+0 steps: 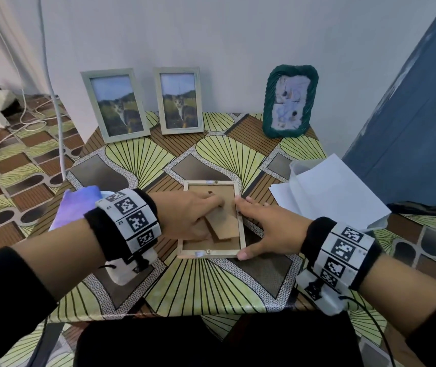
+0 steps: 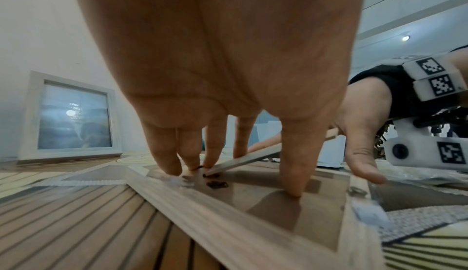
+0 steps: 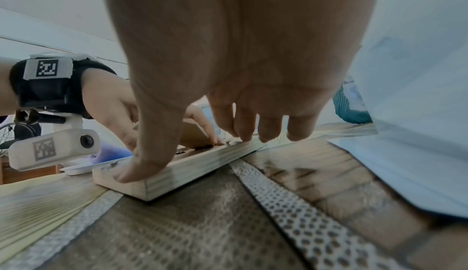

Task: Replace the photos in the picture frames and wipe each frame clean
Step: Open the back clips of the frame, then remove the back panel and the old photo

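Note:
A light wooden picture frame [image 1: 211, 254] lies face down in the middle of the patterned table [image 1: 206, 287]. Its brown backing board [image 1: 203, 188] faces up, and the cardboard easel stand [image 1: 226, 227] on it is tilted up a little. My left hand [image 1: 193, 215] lies on the backing, with the fingertips [image 2: 172, 166] by a small metal clip near the far rail and the thumb pressed flat on the board. My right hand [image 1: 261, 229] rests along the frame's right rail [image 3: 192, 170], with the thumb on the near right corner. Neither hand grips anything.
Two pale frames with cat photos [image 1: 116, 104] [image 1: 179, 99] and a green woven frame [image 1: 289, 100] stand at the back against the wall. White sheets [image 1: 328, 186] lie to the right, a purple cloth [image 1: 76, 205] to the left. Cables [image 1: 26, 120] run on the floor at left.

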Available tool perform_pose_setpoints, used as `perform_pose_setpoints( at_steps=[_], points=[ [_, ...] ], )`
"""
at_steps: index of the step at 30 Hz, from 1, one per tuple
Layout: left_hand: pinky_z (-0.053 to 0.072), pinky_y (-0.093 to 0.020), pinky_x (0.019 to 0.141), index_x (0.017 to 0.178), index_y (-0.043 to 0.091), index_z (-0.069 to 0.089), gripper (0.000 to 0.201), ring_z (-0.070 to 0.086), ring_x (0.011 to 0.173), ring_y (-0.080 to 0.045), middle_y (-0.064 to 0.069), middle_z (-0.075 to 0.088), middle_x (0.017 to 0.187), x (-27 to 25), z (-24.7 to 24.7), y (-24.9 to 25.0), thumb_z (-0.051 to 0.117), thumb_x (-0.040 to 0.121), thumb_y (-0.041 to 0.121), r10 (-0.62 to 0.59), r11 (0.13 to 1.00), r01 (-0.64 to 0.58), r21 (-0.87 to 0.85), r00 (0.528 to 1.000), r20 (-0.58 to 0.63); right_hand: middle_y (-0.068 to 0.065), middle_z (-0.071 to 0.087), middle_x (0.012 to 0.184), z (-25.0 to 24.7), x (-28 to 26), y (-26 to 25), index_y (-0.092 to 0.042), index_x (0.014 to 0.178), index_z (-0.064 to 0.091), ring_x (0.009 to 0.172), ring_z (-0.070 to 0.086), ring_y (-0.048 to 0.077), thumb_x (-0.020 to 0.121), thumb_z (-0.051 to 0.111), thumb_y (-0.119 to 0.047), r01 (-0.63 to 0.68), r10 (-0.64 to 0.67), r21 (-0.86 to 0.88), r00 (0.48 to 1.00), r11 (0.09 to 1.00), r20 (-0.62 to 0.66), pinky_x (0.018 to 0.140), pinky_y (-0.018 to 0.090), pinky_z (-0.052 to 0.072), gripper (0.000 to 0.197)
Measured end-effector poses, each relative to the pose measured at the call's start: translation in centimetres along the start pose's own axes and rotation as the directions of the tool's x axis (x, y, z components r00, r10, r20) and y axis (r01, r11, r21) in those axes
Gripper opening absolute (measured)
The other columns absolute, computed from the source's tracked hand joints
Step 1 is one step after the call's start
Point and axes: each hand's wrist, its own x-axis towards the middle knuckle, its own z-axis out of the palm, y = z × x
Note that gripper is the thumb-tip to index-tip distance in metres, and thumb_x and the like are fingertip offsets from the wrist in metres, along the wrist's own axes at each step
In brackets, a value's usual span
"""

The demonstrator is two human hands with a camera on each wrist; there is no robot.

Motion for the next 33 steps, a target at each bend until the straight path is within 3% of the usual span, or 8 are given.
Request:
perform_pose_setpoints(
  at_steps=[3, 7, 11, 16, 21, 26, 30, 33],
  points=[
    [0.044, -0.032, 0.077, 0.129, 0.021, 0.031, 0.049, 0.051, 0.083, -0.020, -0.003, 0.054, 0.115, 0.1, -0.4, 0.3, 0.056, 0.092, 0.040, -0.023, 0.999, 0.023, 0.031, 1.000, 0.020, -0.004, 0.003, 0.164, -0.2, 0.1, -0.1, -0.019, 0.156, 0.009, 0.150, 0.002, 0.009, 0.070, 0.077, -0.060, -0.003, 0.003, -0.025, 1.000, 1.000, -0.013, 0.122, 0.031, 0.007, 0.117],
    [0.048, -0.044, 0.086, 0.120, 0.015, 0.040, 0.032, 0.057, 0.097, -0.025, -0.007, 0.059, 0.114, 0.1, -1.2, 0.2, 0.055, 0.093, 0.021, -0.014, 1.000, 0.014, -0.010, 0.998, -0.055, -0.003, 0.008, 0.164, -0.2, 0.1, -0.1, -0.016, 0.156, 0.012, 0.149, 0.005, 0.009, 0.065, 0.081, -0.059, 0.002, -0.002, -0.002, 0.998, 1.000, -0.057, 0.121, 0.028, 0.007, 0.122],
    [0.049, -0.039, 0.078, 0.122, 0.020, 0.043, 0.035, 0.055, 0.088, -0.020, 0.003, 0.056, 0.104, -0.1, -1.3, -0.1, 0.059, 0.091, 0.017, -0.036, 0.994, 0.024, -0.106, 0.993, -0.109, -0.005, 0.008, 0.164, 0.0, 0.1, 0.1, -0.018, 0.156, 0.008, 0.148, 0.004, 0.006, 0.063, 0.084, -0.056, -0.002, 0.006, 0.059, 0.998, 0.998, -0.069, 0.115, 0.019, 0.008, 0.126],
    [0.040, -0.026, 0.070, 0.121, 0.022, 0.042, 0.031, 0.050, 0.070, -0.004, 0.010, 0.054, 0.096, 0.1, -0.4, -0.1, 0.056, 0.094, 0.014, -0.009, 0.981, -0.034, -0.191, 0.976, -0.219, -0.005, -0.005, 0.164, -0.3, 0.3, 0.1, -0.016, 0.156, -0.004, 0.148, -0.011, 0.008, 0.068, 0.079, -0.058, -0.064, 0.063, 0.020, 0.998, 0.998, 0.016, 0.121, 0.028, 0.003, 0.129],
    [0.046, -0.034, 0.081, 0.119, 0.022, 0.049, 0.023, 0.057, 0.090, -0.016, 0.008, 0.061, 0.102, 0.1, -0.7, -0.5, 0.055, 0.097, 0.018, -0.005, 0.974, -0.069, -0.215, 0.945, -0.326, -0.005, -0.010, 0.164, -0.7, 0.1, -0.3, -0.018, 0.156, -0.008, 0.149, -0.008, 0.008, 0.071, 0.075, -0.061, -0.065, 0.067, -0.040, 0.997, 0.997, 0.045, 0.123, 0.033, 0.008, 0.127],
    [0.046, -0.039, 0.076, 0.113, 0.026, 0.046, 0.016, 0.055, 0.085, -0.017, 0.007, 0.060, 0.099, -1.0, -1.9, -1.3, 0.052, 0.099, 0.021, -0.062, 0.955, -0.085, -0.284, 0.878, -0.474, -0.007, -0.009, 0.164, -0.9, 0.2, -0.3, -0.021, 0.157, -0.002, 0.150, -0.003, 0.008, 0.070, 0.074, -0.064, -0.061, 0.065, -0.068, 0.996, 0.996, 0.054, 0.122, 0.034, 0.012, 0.123],
    [0.042, -0.029, 0.068, 0.113, 0.027, 0.043, 0.019, 0.053, 0.079, -0.009, 0.011, 0.057, 0.095, -3.2, -2.1, -2.6, 0.050, 0.099, 0.016, -0.096, 0.958, -0.068, -0.279, 0.838, -0.537, -0.006, -0.014, 0.163, -0.6, 0.3, 0.0, -0.022, 0.156, -0.009, 0.149, -0.009, 0.008, 0.071, 0.073, -0.064, -0.048, 0.052, -0.071, 0.997, 0.996, 0.056, 0.123, 0.033, 0.007, 0.125],
    [0.035, -0.017, 0.065, 0.114, 0.027, 0.040, 0.025, 0.050, 0.079, -0.003, 0.009, 0.056, 0.099, -5.0, -1.2, -3.9, 0.047, 0.099, 0.009, -0.172, 0.958, 0.033, -0.286, 0.862, -0.476, -0.009, -0.014, 0.162, -0.4, 0.3, 0.2, -0.025, 0.154, -0.011, 0.148, -0.011, 0.007, 0.072, 0.072, -0.064, -0.024, 0.028, -0.078, 0.998, 0.997, 0.050, 0.123, 0.032, 0.005, 0.124]
  ],
)
